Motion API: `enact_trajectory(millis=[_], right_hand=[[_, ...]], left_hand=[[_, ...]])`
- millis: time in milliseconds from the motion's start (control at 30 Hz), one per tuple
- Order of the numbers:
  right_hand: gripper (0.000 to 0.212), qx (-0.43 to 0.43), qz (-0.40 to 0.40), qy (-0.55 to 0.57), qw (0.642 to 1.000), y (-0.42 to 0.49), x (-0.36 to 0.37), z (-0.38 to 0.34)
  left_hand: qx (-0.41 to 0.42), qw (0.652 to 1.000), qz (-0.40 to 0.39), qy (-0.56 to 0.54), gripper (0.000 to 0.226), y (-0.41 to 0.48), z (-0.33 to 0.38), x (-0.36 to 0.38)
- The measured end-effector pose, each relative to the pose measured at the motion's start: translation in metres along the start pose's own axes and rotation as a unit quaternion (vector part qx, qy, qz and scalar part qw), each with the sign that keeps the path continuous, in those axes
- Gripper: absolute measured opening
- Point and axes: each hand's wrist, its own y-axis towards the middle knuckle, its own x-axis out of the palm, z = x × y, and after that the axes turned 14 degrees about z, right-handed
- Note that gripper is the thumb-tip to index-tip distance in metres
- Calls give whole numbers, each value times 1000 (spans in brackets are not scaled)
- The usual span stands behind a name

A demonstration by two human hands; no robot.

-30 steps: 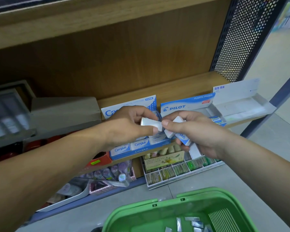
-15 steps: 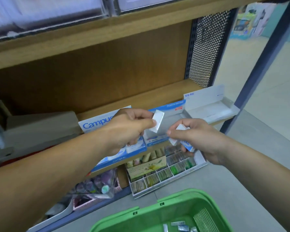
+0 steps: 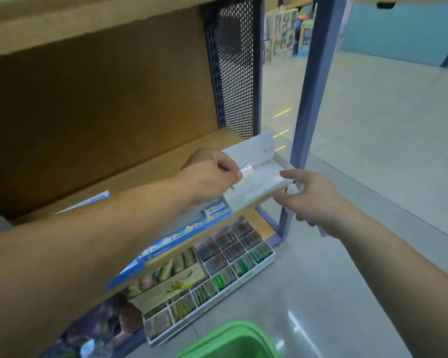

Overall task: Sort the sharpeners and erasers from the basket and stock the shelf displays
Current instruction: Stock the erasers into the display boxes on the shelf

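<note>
So my left hand pinches an eraser just over the box's left end, right hand clutching spares beside it.

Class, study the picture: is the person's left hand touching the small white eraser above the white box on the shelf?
Touching. The head view shows the left hand pinching the eraser between its thumb and fingertips, with no gap.

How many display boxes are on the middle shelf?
3. White box at the right end of the shelf, blue box left of it, second blue box further left, partly behind the left arm. More may be hidden there.
</note>
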Motion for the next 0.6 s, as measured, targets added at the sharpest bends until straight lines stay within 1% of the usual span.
enact_trajectory(millis=[67, 133, 200, 267, 333, 600], right_hand=[[47, -18, -8, 1, 1000, 7, -3, 11], [39, -20, -17, 28, 999, 13, -3, 18], [35, -18, 18, 62, 998, 18, 3, 23], [35, -18, 85, 66, 994, 19, 11, 25], [35, -8, 123, 77, 989, 17, 17, 28], [42, -9, 137, 92, 986, 18, 22, 35]], left_hand=[[16, 1000, 0, 21, 10, 10, 7, 18], [17, 999, -5, 29, 9, 18, 15, 34], [9, 1000, -7, 23, 9, 25, 23, 50], [-5, 1000, -3, 6, 8, 31, 30, 64], [-17, 1000, -11, -4, 10, 35, 34, 74], [-11, 997, -71, 17, 9, 38, 29, 91]])
